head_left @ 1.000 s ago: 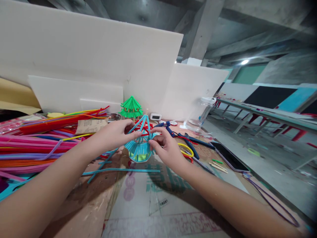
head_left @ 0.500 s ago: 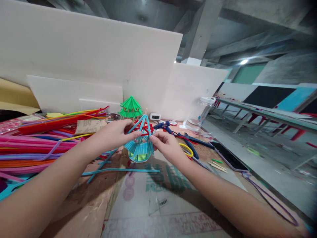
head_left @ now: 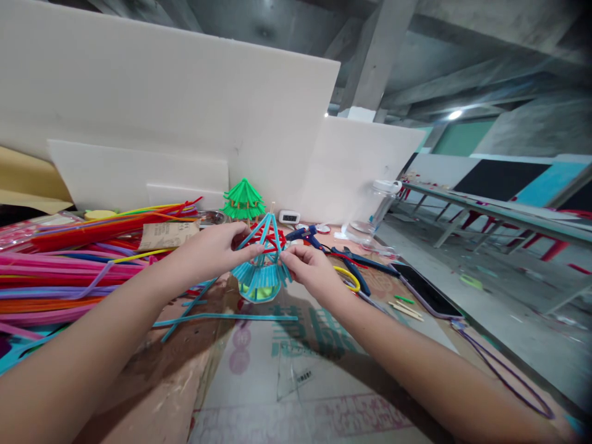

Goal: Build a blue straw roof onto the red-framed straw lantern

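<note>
A small blue pavilion model (head_left: 260, 279) of pipe cleaners, with red strips under its pointed upper frame, stands on the cardboard-covered table between my hands. My left hand (head_left: 235, 245) grips the upper frame from the left, thumb against the red strips. On the right side, my right hand (head_left: 305, 260) pinches the model's edge between thumb and forefinger; the exact bit held is too small to make out. Behind it stands a finished-looking green pavilion model (head_left: 244, 200). A loose blue pipe cleaner (head_left: 231, 317) lies in front.
Bundles of coloured pipe cleaners (head_left: 60, 271) fill the left. To the right lie a glue gun (head_left: 303, 234), pliers (head_left: 356, 271), yellow-handled scissors (head_left: 348, 277), short sticks (head_left: 407, 310) and a phone (head_left: 425, 290). A clear jug (head_left: 375, 209) and small digital clock (head_left: 289, 217) stand behind.
Both hands stay on the blue model with almost no movement. The whole view has shifted very slightly.
</note>
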Tool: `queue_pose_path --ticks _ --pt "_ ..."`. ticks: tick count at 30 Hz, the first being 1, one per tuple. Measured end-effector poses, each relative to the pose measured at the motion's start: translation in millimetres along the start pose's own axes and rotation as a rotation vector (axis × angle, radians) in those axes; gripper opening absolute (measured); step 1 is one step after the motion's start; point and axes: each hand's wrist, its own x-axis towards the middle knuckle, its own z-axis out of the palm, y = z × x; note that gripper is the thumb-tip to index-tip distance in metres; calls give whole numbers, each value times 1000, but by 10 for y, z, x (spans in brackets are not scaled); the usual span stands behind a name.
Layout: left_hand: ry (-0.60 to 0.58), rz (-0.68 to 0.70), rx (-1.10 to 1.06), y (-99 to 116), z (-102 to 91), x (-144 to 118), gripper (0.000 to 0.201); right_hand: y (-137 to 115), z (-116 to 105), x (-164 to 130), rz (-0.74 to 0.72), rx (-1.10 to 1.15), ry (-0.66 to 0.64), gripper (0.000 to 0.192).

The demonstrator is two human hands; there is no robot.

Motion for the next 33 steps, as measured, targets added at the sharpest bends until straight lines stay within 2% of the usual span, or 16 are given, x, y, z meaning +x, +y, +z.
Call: queue_pose_path --ticks 14,20,24,29,33 --pt "17 16 -8 2 8 6 49 65 -49 28 1 8 -37 41" --pt "27 13 0 -16 26 20 49 60 -53 36 20 33 -29 36" --pt "28 1 -11 -32 31 33 51 -67 -196 67 8 -54 -26 34" --pt "43 -44 -98 -109 16 44 54 -367 -506 32 -29 -223 -20 32" --pt "23 -47 -104 -193 -12 47 53 -567 -644 -51 -62 -360 -11 31"
